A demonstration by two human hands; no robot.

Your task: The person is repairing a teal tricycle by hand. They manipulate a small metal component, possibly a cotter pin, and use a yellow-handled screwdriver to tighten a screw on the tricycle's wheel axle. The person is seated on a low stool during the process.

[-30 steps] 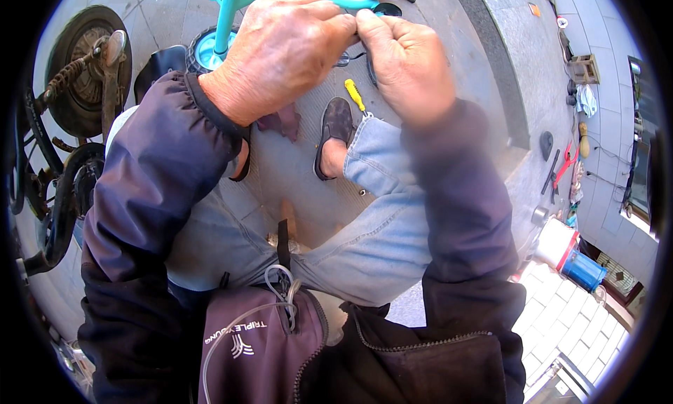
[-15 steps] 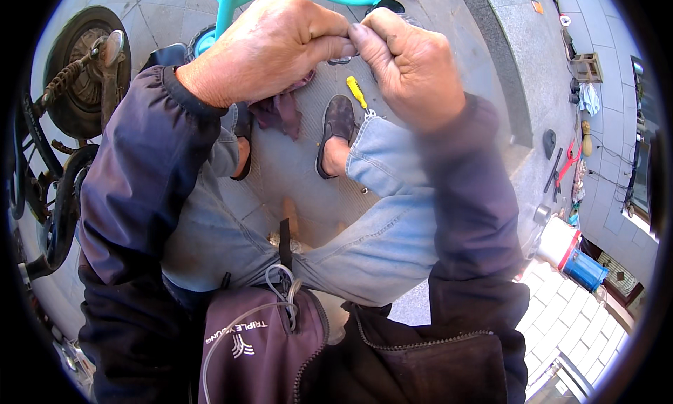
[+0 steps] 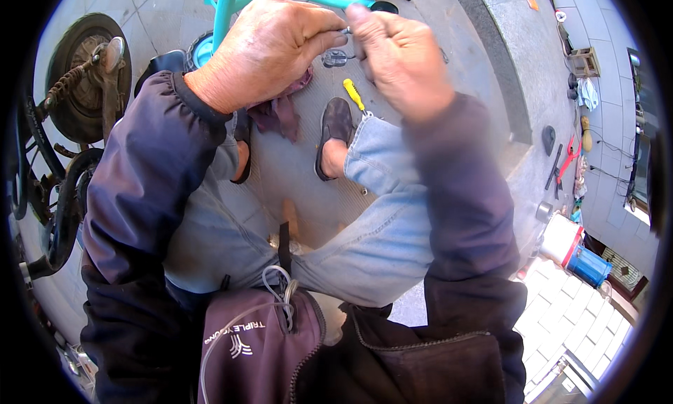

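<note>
Raised in front of me, my left hand (image 3: 270, 46) pinches a small metal piece (image 3: 346, 31) at its fingertips. Just right of it, my right hand (image 3: 399, 64) is curled with the thumb raised, blurred; what its fingers hold is hidden. Behind both hands stands a turquoise tubular frame (image 3: 226, 8) with a small blue wheel (image 3: 202, 52). A dark pedal-like part (image 3: 335, 57) shows below the fingertips. A yellow-handled screwdriver (image 3: 352, 90) lies by my right shoe (image 3: 336, 123), and a maroon cloth (image 3: 279, 116) lies between my feet.
A dark two-wheeler (image 3: 84, 74) with a tyre and spring stands at left. Along the right lie red-handled cutters (image 3: 569, 155), a wooden box (image 3: 583, 62) and several small items, beyond a granite step (image 3: 484, 39). A blue-and-white bucket-like container (image 3: 575, 253) sits at lower right.
My hands have shifted slightly against each other at the fingertips. The right thumb has lifted, exposing a bit of metal and the dark part below.
</note>
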